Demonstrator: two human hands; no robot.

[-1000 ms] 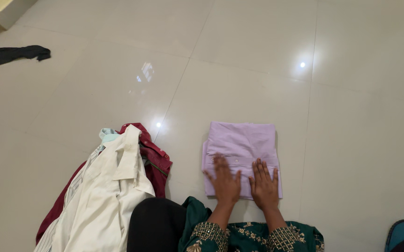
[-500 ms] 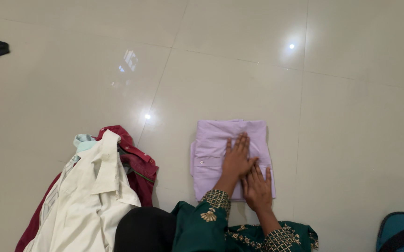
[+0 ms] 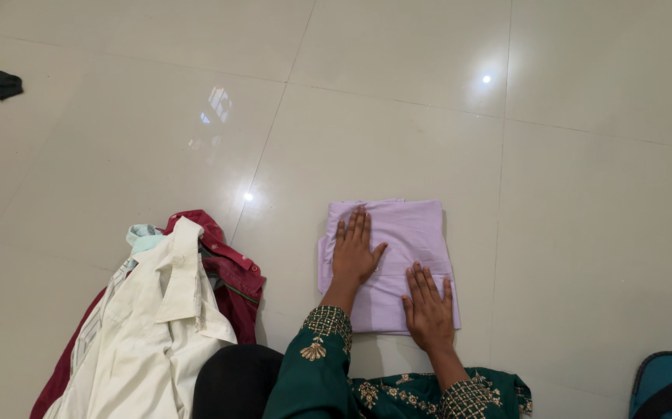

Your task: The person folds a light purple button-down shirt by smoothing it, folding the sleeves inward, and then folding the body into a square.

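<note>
Left hand point(image 3: 354, 254) slid to left part of folded lilac shirt point(image 3: 398, 233); right hand point(image 3: 429, 306) unmoved at near edge. Both flat, released, grasping nothing — smoothing, fold done.

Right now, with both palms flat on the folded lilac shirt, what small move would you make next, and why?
Probably slide the left hand outward across the folded lilac shirt to press it flat. Both hands lie open on it, the right hand pinning the near edge, and faint creases show between them.
</note>
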